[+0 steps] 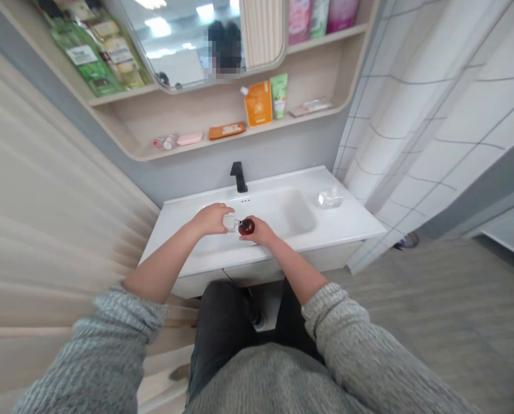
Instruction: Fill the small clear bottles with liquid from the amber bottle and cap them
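My left hand [213, 219] is closed around a small clear square-sided bottle [230, 222], which is tipped on its side over the front of the sink. Its narrow neck points right, to the mouth of a round dark brown bottle [247, 227]. My right hand [261, 231] wraps that brown bottle from the right side. The two openings are close together; whether they touch, I cannot tell. Below both hands lies the white sink [278, 215].
Behind the sink stands a black faucet [238, 177]. A clear container [330, 198] sits on the counter's right side. Above, a shelf [188, 146] holds an orange pouch [259, 104], a green tube [279, 96] and a pink soap bar [190, 138]. A curtain [45, 201] hangs left.
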The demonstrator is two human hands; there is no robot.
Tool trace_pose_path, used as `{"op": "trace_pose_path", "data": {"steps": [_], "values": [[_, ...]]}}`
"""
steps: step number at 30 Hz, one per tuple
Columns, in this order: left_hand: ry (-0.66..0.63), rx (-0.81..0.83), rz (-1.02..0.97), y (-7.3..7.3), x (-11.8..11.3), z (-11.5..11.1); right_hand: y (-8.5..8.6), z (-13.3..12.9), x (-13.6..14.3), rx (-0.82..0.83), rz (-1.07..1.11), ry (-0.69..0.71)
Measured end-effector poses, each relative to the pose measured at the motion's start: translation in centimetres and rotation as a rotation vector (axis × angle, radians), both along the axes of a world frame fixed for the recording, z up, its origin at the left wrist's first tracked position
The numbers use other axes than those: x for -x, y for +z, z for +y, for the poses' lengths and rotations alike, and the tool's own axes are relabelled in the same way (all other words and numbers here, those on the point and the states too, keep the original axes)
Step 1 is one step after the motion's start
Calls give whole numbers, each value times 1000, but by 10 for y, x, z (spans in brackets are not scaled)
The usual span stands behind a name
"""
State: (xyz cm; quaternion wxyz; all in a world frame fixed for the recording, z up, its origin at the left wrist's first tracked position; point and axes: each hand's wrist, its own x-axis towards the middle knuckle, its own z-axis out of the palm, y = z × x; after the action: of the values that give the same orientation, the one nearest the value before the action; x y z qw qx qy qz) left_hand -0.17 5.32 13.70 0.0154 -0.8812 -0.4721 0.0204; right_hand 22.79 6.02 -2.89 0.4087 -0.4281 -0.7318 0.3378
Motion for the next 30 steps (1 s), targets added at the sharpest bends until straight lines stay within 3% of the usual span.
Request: {"op": "trace_pose_path", "data": {"steps": [30], "values": [[-40, -16, 158, 24, -20, -4, -2, 0, 0, 1, 19, -11]]}}
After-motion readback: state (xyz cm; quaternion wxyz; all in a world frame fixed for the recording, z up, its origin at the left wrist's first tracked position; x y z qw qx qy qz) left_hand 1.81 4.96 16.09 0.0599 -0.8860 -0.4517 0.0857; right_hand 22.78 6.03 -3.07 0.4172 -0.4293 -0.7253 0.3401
